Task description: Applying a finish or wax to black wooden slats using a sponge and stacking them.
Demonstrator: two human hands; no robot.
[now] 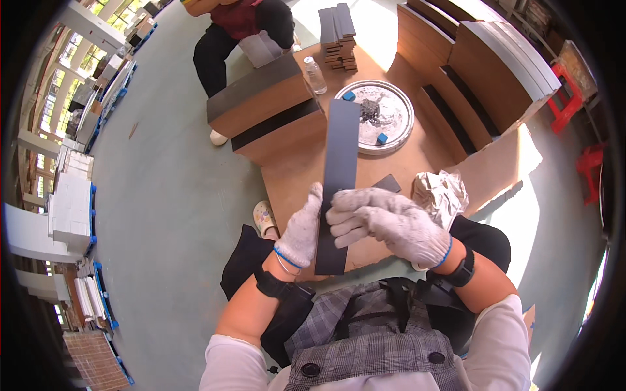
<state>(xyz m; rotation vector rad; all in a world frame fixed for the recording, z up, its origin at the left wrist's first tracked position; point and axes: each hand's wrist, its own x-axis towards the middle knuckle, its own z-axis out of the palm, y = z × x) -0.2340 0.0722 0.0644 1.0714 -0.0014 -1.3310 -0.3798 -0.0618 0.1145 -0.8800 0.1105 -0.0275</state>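
Dark grey panel (341,150) is between our hands, pointing to twelve o'clock: our left hand (302,228) grips its nine o'clock edge; our half-open right hand (394,221) touches its three o'clock side.

we see a bright, daylit scene. light glows in the windows (73,53) along the left edge, and hard sun bleaches the floor (515,231) nearly white at upper middle and right. we notice darker shade among the stacked boards (486,72) at upper right. the dark board (340,143) near the center looks reasonably sharp, while small details toward the left rim soften. straight edges bend, and black vignetting closes the corners.
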